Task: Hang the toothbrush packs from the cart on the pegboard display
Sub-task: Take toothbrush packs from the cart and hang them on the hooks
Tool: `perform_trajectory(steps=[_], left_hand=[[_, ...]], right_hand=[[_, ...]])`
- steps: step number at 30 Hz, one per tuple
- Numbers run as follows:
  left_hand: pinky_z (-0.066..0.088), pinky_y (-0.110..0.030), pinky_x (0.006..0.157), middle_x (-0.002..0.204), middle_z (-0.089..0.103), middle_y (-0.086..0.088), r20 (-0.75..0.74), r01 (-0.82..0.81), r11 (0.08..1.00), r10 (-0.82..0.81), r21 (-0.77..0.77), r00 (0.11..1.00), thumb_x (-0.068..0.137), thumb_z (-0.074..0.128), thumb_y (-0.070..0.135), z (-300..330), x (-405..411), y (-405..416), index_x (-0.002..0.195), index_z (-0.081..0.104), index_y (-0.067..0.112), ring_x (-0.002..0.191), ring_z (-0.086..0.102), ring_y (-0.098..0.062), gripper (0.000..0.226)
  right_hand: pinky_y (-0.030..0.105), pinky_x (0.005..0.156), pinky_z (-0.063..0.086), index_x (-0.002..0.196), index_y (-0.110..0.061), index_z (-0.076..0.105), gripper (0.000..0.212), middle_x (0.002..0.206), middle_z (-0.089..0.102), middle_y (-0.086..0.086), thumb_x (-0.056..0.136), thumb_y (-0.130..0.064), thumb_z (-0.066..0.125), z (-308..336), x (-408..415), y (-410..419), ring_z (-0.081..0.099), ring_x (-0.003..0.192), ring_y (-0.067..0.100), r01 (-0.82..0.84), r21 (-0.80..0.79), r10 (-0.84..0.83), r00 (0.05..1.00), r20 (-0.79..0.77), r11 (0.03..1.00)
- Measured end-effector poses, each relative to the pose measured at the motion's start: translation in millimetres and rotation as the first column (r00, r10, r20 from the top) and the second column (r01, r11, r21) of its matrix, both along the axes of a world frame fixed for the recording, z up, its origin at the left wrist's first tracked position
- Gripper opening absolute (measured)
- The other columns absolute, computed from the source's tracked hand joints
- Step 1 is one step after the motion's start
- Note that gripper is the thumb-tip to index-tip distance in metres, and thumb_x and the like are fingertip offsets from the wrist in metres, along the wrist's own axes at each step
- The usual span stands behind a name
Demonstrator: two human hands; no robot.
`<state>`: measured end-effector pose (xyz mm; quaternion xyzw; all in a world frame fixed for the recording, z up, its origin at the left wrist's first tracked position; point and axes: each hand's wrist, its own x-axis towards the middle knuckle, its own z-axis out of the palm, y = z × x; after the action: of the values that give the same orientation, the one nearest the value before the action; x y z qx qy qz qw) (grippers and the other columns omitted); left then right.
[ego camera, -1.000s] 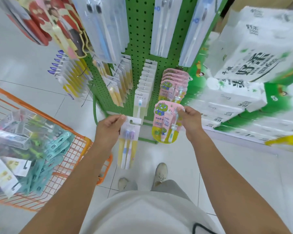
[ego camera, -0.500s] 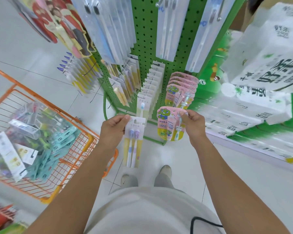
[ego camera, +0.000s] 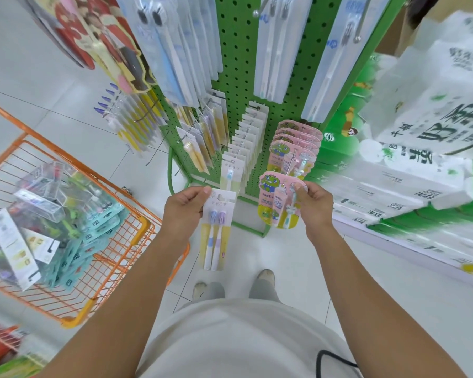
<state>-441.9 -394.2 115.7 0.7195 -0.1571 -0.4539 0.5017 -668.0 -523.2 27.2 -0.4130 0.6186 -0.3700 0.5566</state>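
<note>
Far left, the orange wire cart (ego camera: 115, 257) stands on the pale tiled floor (ego camera: 66, 113), loaded with a jumble of packs (ego camera: 52, 222): clear plastic boxes on top, teal cards fanned along its right side, white cards at the near edge. Moving right, the left hand (ego camera: 184, 211) is up in front of the body, thumb and curled fingers pinching the top corner of a white toothbrush pack (ego camera: 216, 227). That pack hangs straight down from the grip, two brushes side by side with a blue and a purple head, yellow card behind the handles. Just above it sits a hook row of white-carded packs (ego camera: 243, 151) on the green pegboard (ego camera: 238, 58), the front one showing a single blue-bristled brush; the held pack is just below that row and not on a hook. Higher on the board hang long clear packs (ego camera: 273, 50) and, to the left, yellow-backed ones (ego camera: 202, 137). On to the right hand (ego camera: 314, 205): fingers curled round the right edge of a pink pack (ego camera: 277, 203) with a green cartoon figure, held upright. Directly behind it, a row of the same pink packs (ego camera: 295, 143) hangs on its hook, the held one just in front and below. Far right, stacked white and green tissue bundles (ego camera: 420, 148). At the bottom, grey shoes (ego camera: 265, 276) on the tiles.
</note>
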Motion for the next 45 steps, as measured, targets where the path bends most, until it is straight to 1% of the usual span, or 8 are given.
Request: perform_trajectory(steps=[10,20,23,26,29,34,38,45], left_hand=[[0.06,-0.026,0.074,0.09,0.078,-0.002,0.021,-0.005,1.0,0.005,-0.008,1.0,0.098,0.062,0.019,-0.5,6.4,3.1,0.092,0.076,0.021,0.083,0.073,-0.017,0.014],[0.059,-0.036,0.081,0.091,0.078,-0.007,0.011,-0.151,0.988,0.151,-0.029,0.988,0.097,0.063,0.018,1.8,26.3,24.7,0.094,0.076,0.017,0.083,0.071,-0.022,0.014],[0.059,-0.03,0.073,0.082,0.077,-0.003,-0.016,-0.197,0.977,0.196,-0.083,0.98,0.098,0.062,0.016,4.4,42.4,31.4,0.089,0.076,0.017,0.074,0.07,-0.016,0.016],[0.057,-0.026,0.067,0.08,0.075,-0.004,-0.05,-0.247,0.96,0.242,-0.129,0.969,0.097,0.062,0.014,9.4,71.3,39.6,0.086,0.075,0.016,0.071,0.068,-0.016,0.017],[0.057,-0.029,0.07,0.08,0.074,-0.005,-0.06,-0.233,0.958,0.226,-0.167,0.972,0.097,0.062,0.014,14.3,114.3,49.3,0.084,0.075,0.018,0.073,0.067,-0.019,0.019],[0.053,-0.027,0.07,0.075,0.07,-0.001,-0.069,-0.128,0.961,0.115,-0.244,0.991,0.098,0.062,0.016,21.1,197.3,69.8,0.087,0.074,0.016,0.07,0.062,-0.014,0.016],[0.051,-0.032,0.098,0.109,0.073,0.0,-0.049,-0.041,0.978,0.032,-0.206,0.998,0.097,0.064,0.024,13.8,253.2,80.5,0.103,0.071,0.024,0.104,0.068,-0.016,0.009],[0.055,-0.03,0.09,0.114,0.072,-0.004,-0.076,0.109,0.989,-0.117,-0.101,0.99,0.097,0.064,0.027,8.4,287.7,82.2,0.113,0.07,0.02,0.11,0.067,-0.02,0.018]], right_hand=[[0.024,0.069,0.045,0.094,-0.005,0.077,0.029,0.069,0.062,0.0,0.088,-0.034,0.077,-0.9,9.1,-47.2,0.05,0.059,0.006,0.105,-0.112,-0.132,0.954,-0.268,0.988],[0.049,0.091,0.056,0.089,-0.025,0.062,0.013,0.094,0.065,0.0,0.088,-0.026,0.074,12.3,15.1,8.3,0.062,0.086,0.019,0.357,0.019,-0.347,0.918,-0.192,0.934],[0.045,0.088,0.058,0.091,-0.023,0.07,0.004,0.092,0.07,0.003,0.091,-0.019,0.071,40.5,54.6,64.8,0.064,0.083,0.014,-0.025,0.06,0.031,0.995,-0.099,0.998],[0.019,0.082,0.053,0.116,-0.022,0.068,0.025,0.113,0.069,-0.011,0.091,-0.02,0.074,62.4,115.0,109.9,0.064,0.098,0.001,-0.586,0.027,0.587,0.808,-0.044,0.81],[0.023,0.079,0.052,0.112,-0.014,0.07,0.018,0.104,0.071,-0.01,0.094,-0.019,0.07,60.7,178.4,125.0,0.066,0.093,0.003,-0.692,-0.063,0.678,0.719,-0.156,0.719],[0.024,0.057,0.031,0.061,-0.023,0.055,0.037,0.056,0.039,-0.015,0.095,-0.012,0.066,58.8,272.8,142.7,0.034,0.056,0.006,-0.637,-0.141,0.608,0.768,-0.201,0.758],[0.055,0.074,0.055,0.075,-0.004,0.057,0.029,0.067,0.049,0.007,0.091,-0.027,0.065,49.5,324.0,141.3,0.049,0.067,0.018,-0.427,-0.124,0.419,0.904,-0.086,0.896],[0.039,0.07,0.043,0.09,0.003,0.055,0.039,0.076,0.053,0.011,0.088,-0.035,0.064,24.0,362.6,72.4,0.045,0.072,0.019,-0.184,-0.025,0.18,0.978,-0.107,0.983]])
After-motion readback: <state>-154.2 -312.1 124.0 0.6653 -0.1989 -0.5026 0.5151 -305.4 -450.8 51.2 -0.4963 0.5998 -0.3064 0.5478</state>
